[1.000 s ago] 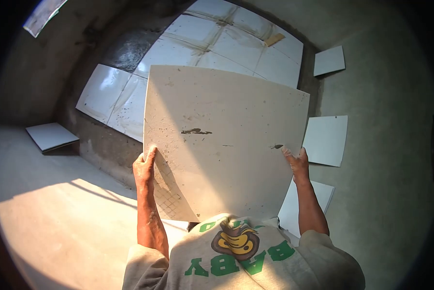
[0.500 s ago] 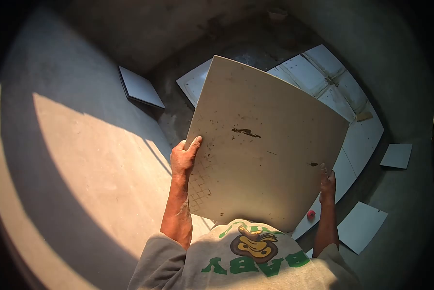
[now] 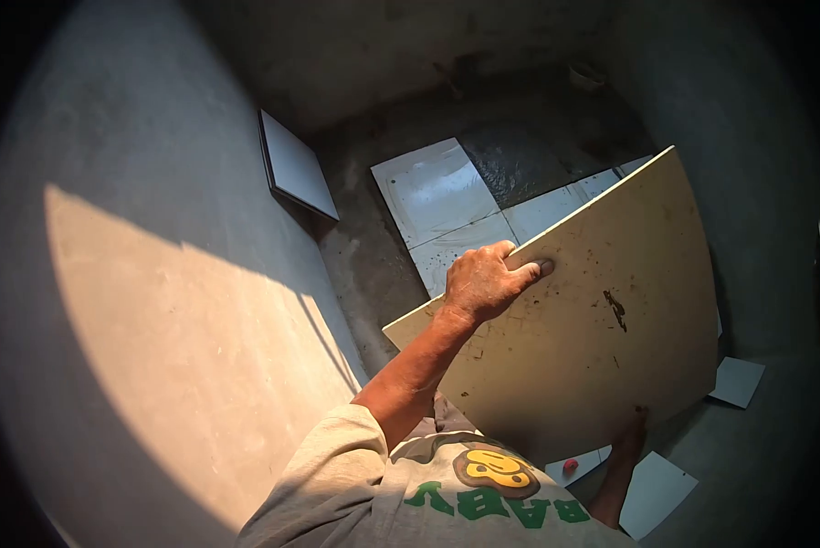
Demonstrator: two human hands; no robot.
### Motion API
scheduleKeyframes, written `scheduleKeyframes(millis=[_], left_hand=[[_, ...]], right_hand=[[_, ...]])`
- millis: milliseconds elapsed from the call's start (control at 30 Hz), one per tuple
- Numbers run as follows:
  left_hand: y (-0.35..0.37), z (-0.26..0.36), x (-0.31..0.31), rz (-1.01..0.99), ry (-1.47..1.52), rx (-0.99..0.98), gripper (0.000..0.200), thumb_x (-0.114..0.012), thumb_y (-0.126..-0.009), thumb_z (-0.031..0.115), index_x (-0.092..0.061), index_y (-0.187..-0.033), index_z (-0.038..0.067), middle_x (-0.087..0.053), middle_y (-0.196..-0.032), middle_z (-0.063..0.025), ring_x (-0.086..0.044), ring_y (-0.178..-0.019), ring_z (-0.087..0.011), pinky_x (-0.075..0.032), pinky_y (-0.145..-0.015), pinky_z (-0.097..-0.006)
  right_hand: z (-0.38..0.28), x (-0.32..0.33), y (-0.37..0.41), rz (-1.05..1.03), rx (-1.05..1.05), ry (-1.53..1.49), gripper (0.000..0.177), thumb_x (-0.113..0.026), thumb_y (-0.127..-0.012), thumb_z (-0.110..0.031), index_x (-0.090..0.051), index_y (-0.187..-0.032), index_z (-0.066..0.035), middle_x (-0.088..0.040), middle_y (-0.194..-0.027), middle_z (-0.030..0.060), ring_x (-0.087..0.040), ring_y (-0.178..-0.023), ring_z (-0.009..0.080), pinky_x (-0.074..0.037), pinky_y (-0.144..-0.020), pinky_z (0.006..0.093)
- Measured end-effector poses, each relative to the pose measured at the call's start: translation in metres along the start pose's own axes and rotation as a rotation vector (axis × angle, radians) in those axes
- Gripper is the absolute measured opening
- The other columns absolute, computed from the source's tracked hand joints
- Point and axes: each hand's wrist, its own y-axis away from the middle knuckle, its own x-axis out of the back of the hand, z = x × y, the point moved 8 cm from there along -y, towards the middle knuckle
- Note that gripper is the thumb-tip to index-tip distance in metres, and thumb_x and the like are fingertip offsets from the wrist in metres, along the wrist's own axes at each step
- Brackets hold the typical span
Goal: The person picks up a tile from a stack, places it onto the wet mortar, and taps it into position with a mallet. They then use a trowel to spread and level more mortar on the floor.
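Note:
A large square floor tile (image 3: 593,301) is held tilted in front of me, its beige, dirt-flecked back towards me. My left hand (image 3: 490,281) is closed over its upper left edge, thumb flat on the back and fingers behind. Low on the right, in shadow, my right hand (image 3: 634,427) grips the lower edge; its fingers are mostly hidden. Beyond the tile, laid white floor tiles (image 3: 433,194) show, with wet smears on them. The held tile covers part of them.
A stack of tiles (image 3: 300,169) leans against the left wall (image 3: 154,301). White tile pieces (image 3: 739,382) and another white tile (image 3: 657,498) stand at the right. A small red object (image 3: 570,466) lies on a tile near my right arm. Dark wet mortar or floor (image 3: 547,137) lies at the back.
The held tile has turned clockwise and shifted right, its left edge swinging up and over. My left hand moved right with it; my right hand dropped lower. More laid tiles show.

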Motion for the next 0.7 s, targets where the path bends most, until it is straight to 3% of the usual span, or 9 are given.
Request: scheduleKeyframes(millis=[67,233,367,500,600,667,700], left_hand=[[-0.014,0.002,0.001,0.018,0.019,-0.083,0.06,-0.062,-0.077,0.064,-0.063,-0.074,0.004,-0.064,-0.064,-0.0136,-0.066,-0.064,-0.0305,-0.051,-0.065,-0.0439],[0.017,0.013,0.026,0.084,0.048,-0.045,0.066,-0.061,-0.075,0.071,-0.067,-0.079,0.005,-0.065,-0.065,-0.0105,-0.067,-0.067,-0.0262,-0.051,-0.068,-0.0422],[0.015,0.027,0.029,0.084,-0.047,-0.017,0.066,-0.06,-0.075,0.072,-0.069,-0.082,0.007,-0.067,-0.068,-0.0084,-0.067,-0.069,-0.025,-0.051,-0.071,-0.0402],[0.029,0.022,0.024,0.13,-0.014,0.001,0.065,-0.062,-0.073,0.071,-0.069,-0.082,0.007,-0.067,-0.068,-0.0075,-0.067,-0.069,-0.0242,-0.051,-0.071,-0.0394],[0.02,0.036,0.035,0.157,-0.032,-0.017,0.064,-0.063,-0.072,0.072,-0.069,-0.079,0.008,-0.066,-0.066,-0.0067,-0.067,-0.069,-0.0235,-0.05,-0.07,-0.0392],[0.02,0.031,0.033,0.189,-0.036,-0.096,0.063,-0.063,-0.072,0.072,-0.069,-0.078,0.009,-0.066,-0.066,-0.0064,-0.066,-0.069,-0.0236,-0.049,-0.069,-0.0392],[0.019,0.026,0.032,0.222,-0.022,-0.114,0.063,-0.063,-0.072,0.072,-0.07,-0.081,0.01,-0.066,-0.066,-0.0063,-0.066,-0.068,-0.0239,-0.049,-0.069,-0.0395]], right_hand=[[0.005,-0.018,-0.005,-0.146,0.13,-0.053,0.065,-0.045,-0.094,-0.057,-0.044,-0.133,-0.004,-0.048,-0.132,0.0126,-0.049,-0.119,0.0254,-0.04,-0.098,0.037],[-0.031,-0.031,-0.004,-0.18,0.252,-0.004,0.063,-0.051,-0.092,-0.055,-0.048,-0.127,-0.003,-0.049,-0.126,0.0101,-0.05,-0.114,0.0224,-0.041,-0.094,0.0365],[-0.012,-0.06,-0.027,-0.245,0.234,-0.068,0.061,-0.051,-0.092,-0.056,-0.051,-0.121,-0.002,-0.052,-0.119,0.0083,-0.051,-0.107,0.0207,-0.042,-0.09,0.035],[0.004,-0.062,-0.051,-0.321,0.254,-0.032,0.064,-0.048,-0.092,-0.059,-0.049,-0.127,-0.005,-0.05,-0.123,0.0094,-0.051,-0.109,0.0189,-0.042,-0.086,0.0318],[0.003,-0.082,-0.066,-0.344,0.308,0.021,0.062,-0.051,-0.092,-0.055,-0.047,-0.13,-0.006,-0.05,-0.126,0.0104,-0.051,-0.113,0.0206,-0.042,-0.09,0.034],[0.001,-0.092,-0.061,-0.381,0.33,-0.247,0.062,-0.053,-0.093,-0.051,-0.042,-0.134,-0.007,-0.048,-0.131,0.0105,-0.049,-0.119,0.0228,-0.041,-0.097,0.0373],[0.005,-0.089,-0.06,-0.383,0.317,-0.22,0.062,-0.053,-0.093,-0.051,-0.042,-0.134,-0.007,-0.048,-0.131,0.0105,-0.049,-0.119,0.0228,-0.041,-0.097,0.0373]])
